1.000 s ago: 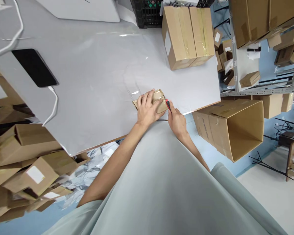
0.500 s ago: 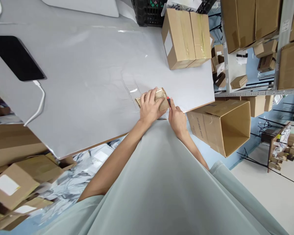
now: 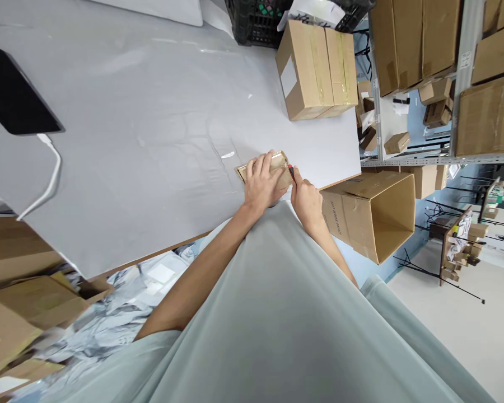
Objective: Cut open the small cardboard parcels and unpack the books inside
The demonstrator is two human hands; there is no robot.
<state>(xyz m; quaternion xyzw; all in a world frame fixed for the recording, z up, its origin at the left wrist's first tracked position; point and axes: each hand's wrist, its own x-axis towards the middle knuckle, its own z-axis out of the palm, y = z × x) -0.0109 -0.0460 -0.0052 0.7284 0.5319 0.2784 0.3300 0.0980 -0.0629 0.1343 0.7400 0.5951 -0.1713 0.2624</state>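
Note:
A small flat cardboard box [image 3: 283,178], with shiny clear tape on it, lies at the table's near edge. My left hand [image 3: 261,183] grips it from above, fingers bent over its top, covering much of it. My right hand [image 3: 307,202] is closed around a slim red-and-black utility knife [image 3: 292,171]. The knife's tip meets the box's right end; the blade itself cannot be made out.
Two taped cartons [image 3: 315,70] stand at the table's back right, before a black crate [image 3: 256,25]. A phone [image 3: 17,92] with a white cable lies left. An open carton [image 3: 367,215] sits right, near shelving [image 3: 424,159]. Plastic bags [image 3: 130,296] are heaped below left.
The view has shifted slightly, so the phone and shelves appear further left. Both hands keep their hold on the box and knife, with the knife still at the box's right end.

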